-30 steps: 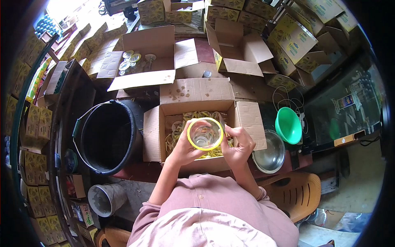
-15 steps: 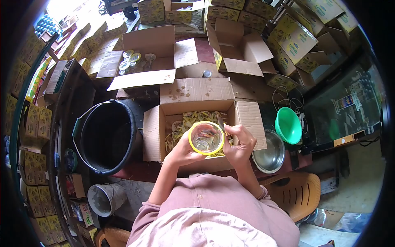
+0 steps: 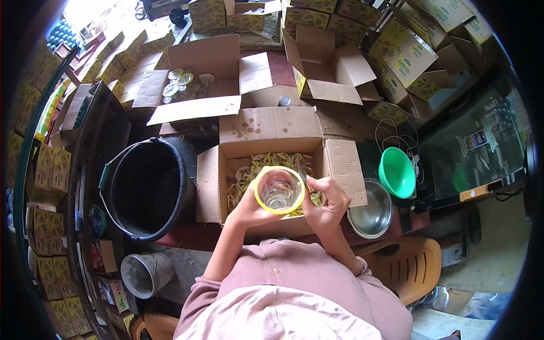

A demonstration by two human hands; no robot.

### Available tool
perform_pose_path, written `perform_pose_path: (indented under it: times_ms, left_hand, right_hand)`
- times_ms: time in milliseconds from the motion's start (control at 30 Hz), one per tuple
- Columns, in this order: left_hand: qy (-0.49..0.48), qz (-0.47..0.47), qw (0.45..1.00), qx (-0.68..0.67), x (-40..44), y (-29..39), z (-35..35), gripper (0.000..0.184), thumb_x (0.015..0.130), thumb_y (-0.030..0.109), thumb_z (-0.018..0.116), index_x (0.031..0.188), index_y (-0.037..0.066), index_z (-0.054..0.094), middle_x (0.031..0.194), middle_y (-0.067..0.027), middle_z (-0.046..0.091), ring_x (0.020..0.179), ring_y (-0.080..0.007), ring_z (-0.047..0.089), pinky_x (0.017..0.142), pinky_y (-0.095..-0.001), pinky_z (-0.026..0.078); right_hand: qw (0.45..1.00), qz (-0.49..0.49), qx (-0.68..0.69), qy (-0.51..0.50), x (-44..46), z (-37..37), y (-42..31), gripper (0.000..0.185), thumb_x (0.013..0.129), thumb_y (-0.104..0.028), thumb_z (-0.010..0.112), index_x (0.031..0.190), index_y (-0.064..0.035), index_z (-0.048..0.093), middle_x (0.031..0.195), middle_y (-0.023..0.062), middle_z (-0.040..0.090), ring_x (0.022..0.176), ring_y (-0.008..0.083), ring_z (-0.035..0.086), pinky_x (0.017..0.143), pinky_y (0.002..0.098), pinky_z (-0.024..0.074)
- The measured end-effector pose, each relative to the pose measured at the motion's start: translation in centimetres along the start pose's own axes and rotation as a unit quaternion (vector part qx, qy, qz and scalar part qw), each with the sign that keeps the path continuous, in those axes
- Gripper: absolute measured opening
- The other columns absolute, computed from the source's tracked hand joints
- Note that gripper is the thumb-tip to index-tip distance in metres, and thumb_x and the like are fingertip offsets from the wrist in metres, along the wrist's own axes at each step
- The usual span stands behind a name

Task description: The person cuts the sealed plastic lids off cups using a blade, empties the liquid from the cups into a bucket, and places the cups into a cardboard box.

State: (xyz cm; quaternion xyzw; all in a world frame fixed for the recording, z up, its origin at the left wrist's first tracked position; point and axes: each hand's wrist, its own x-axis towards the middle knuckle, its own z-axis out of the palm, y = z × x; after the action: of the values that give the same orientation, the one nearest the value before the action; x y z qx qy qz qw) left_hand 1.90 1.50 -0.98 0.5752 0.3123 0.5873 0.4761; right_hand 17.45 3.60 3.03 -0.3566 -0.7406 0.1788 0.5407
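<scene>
A clear cup with a yellow rim is held over an open cardboard box, its mouth turned up toward me. My left hand is closed round the cup's left side. At the cup's right edge, my right hand is closed on a knife, whose narrow grey blade points up beside the rim; its handle is hidden in the fingers. Below the hands, the cardboard box holds a heap of yellow-and-clear strips.
A black bucket stands left of the box. To the right are a metal bowl and a green bowl. Farther back, an open carton holds several yellow-rimmed cups, beside another open carton. An orange chair is near my right.
The cup has shifted slightly left and tilted, with its rim turned a little. My right hand and the knife have moved slightly left with it.
</scene>
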Motion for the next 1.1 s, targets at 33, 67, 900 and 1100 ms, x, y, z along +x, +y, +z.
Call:
perform_pose_path:
  times_ms: [33,67,900,1100]
  left_hand:
    - [-0.008,-0.007,1.000,0.004,0.0,0.3,0.1,0.062,0.058,0.007,0.074,0.112,0.002,0.043,0.107,-0.0084,0.049,0.100,-0.0157,0.050,0.085,-0.0292,0.042]
    - [-0.017,-0.014,1.000,0.008,-0.1,0.4,0.1,0.062,0.058,0.007,0.073,0.112,0.002,0.043,0.106,-0.0084,0.049,0.099,-0.0156,0.050,0.085,-0.0291,0.042]
    - [0.010,-0.031,0.996,-0.087,-0.6,-0.3,0.1,0.070,0.058,0.009,0.075,0.116,0.004,0.036,0.106,-0.0059,0.046,0.096,-0.0154,0.051,0.078,-0.0285,0.046]
    - [0.027,0.037,0.998,-0.047,-0.2,-1.0,0.1,0.070,0.057,0.007,0.078,0.111,0.006,0.034,0.105,-0.0078,0.046,0.098,-0.0165,0.050,0.081,-0.0294,0.045]
  right_hand:
    - [1.000,-0.004,0.001,0.002,0.1,0.0,0.1,0.019,0.065,0.004,0.067,0.082,-0.0028,0.063,0.068,0.0083,0.059,0.057,0.0158,0.059,0.051,0.0247,0.0462]
    - [1.000,0.003,0.009,-0.002,0.1,0.0,0.2,0.019,0.064,0.005,0.067,0.082,-0.0028,0.063,0.068,0.0084,0.059,0.057,0.0158,0.059,0.051,0.0247,0.0462]
    - [1.000,-0.006,0.013,-0.016,-0.1,0.1,0.7,0.025,0.064,0.007,0.065,0.086,-0.0038,0.063,0.069,0.0084,0.060,0.060,0.0165,0.060,0.053,0.0253,0.0469]
    - [1.000,-0.006,0.003,0.015,-0.3,0.1,0.6,0.022,0.065,0.004,0.067,0.085,-0.0040,0.063,0.068,0.0083,0.059,0.058,0.0161,0.059,0.052,0.0253,0.0462]
